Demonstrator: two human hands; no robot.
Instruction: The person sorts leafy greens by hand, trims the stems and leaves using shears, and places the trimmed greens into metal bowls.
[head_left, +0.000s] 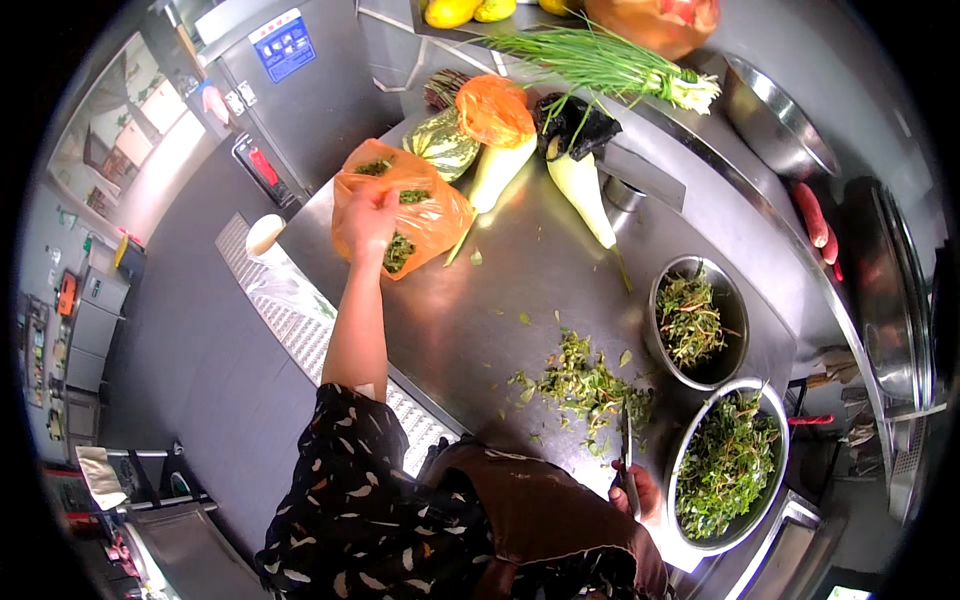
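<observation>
My left hand (370, 219) reaches to an orange plastic bag (435, 217) at the table's far left corner. Its fingers are bent over the bag; what lies between them is hidden. Green leafy bits show in and through the bag. My right hand (643, 491), close to my body, holds scissors (628, 442) with the blades pointing away from me. Just beyond the blades, a loose heap of leafy greens (585, 382) is spread on the steel table (450, 322). To the right are a steel pot (739, 315) of leafy stems and a pale-rimmed bowl (782, 450) of fresher greens.
Behind the bag lie a striped squash (442, 142) and two pale, long gourds, one (504, 172) under orange plastic, the other (581, 191) under black. Green chives (600, 64), a steel basin (780, 112) and reddish roots (811, 217) occupy the shelf. A bagged pale vegetable (266, 234) lies left.
</observation>
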